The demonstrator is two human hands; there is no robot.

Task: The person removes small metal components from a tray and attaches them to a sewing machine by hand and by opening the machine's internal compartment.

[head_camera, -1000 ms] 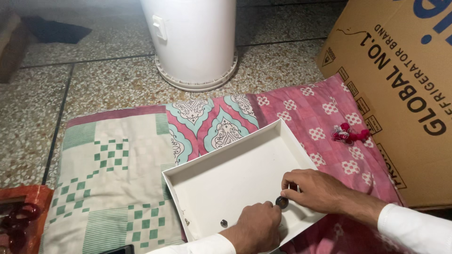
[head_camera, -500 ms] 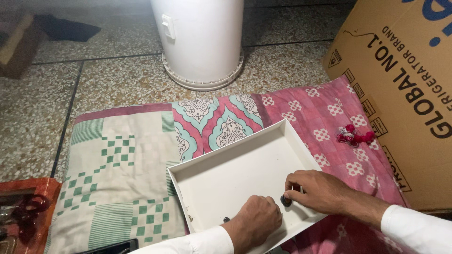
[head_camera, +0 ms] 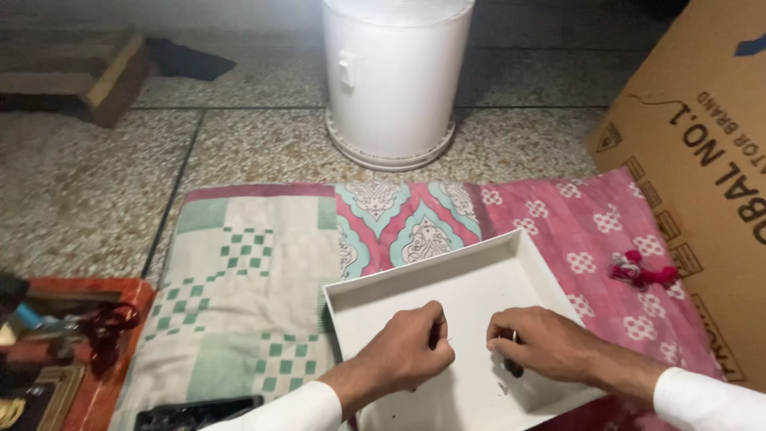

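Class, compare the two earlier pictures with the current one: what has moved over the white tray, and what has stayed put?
The left hand has slid up from the tray's near edge toward the right hand, fingers now pinched as if on something thin. The small dark bead remains at the right fingers. The white tray, patchwork quilt, white bucket, cardboard box and pink tassel are unchanged.
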